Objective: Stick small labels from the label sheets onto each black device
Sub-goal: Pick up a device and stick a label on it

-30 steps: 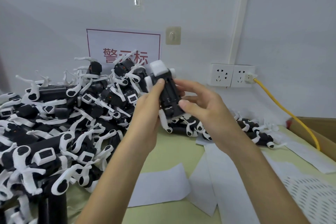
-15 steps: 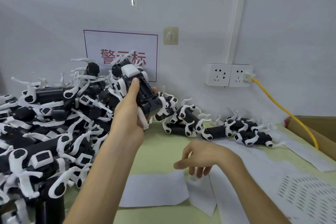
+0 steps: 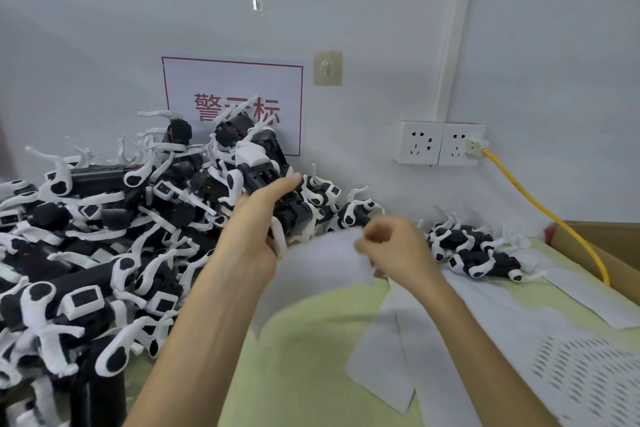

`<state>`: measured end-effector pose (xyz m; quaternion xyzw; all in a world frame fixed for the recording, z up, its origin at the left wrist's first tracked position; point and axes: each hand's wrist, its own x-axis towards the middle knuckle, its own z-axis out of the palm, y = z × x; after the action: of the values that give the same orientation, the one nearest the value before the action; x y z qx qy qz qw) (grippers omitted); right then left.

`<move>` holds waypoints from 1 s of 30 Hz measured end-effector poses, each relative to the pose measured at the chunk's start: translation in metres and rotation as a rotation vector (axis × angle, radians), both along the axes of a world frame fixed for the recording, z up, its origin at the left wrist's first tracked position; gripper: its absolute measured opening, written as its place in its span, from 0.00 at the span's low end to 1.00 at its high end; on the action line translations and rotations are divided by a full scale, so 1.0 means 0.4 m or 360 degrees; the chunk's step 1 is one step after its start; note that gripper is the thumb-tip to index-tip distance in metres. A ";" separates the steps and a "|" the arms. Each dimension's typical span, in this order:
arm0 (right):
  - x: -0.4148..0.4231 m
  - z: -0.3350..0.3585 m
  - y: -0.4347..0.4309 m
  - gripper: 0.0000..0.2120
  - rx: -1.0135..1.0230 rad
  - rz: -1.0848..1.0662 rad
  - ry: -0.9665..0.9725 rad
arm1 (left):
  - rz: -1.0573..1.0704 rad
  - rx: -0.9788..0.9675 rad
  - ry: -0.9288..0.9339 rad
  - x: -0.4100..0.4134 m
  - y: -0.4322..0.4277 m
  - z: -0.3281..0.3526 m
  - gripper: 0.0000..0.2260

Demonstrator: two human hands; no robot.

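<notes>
Black device (image 3: 266, 180): likely rigid, light; left hand (image 3: 252, 236) clamped round body. Label sheet (image 3: 322, 263), just right of device: thin, floppy; right hand (image 3: 394, 246) seemingly pinches upper edge (blurred).

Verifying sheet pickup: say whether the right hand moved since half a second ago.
Yes: the right hand rose toward the wall sockets, lifting a white sheet.
</notes>
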<state>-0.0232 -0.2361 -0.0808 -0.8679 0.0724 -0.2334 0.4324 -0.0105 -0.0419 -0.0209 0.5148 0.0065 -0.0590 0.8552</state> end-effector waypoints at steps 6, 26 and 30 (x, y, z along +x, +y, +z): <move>-0.050 0.084 0.011 0.11 0.0048 -0.0156 -0.0928 | -0.0363 0.0146 -0.0072 -0.026 -0.009 -0.003 0.17; -0.110 0.149 0.054 0.07 -0.0078 0.0482 -0.0879 | -0.0448 -0.0338 -0.0488 -0.025 -0.024 -0.006 0.21; -0.112 0.153 0.057 0.08 -0.0128 0.0450 -0.0902 | -0.0521 -0.0263 -0.0605 -0.021 -0.022 -0.012 0.18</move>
<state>-0.0681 -0.2131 -0.0194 -0.7862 -0.1814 -0.4062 0.4289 -0.0188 -0.0507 -0.0256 0.4392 -0.2425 -0.0990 0.8594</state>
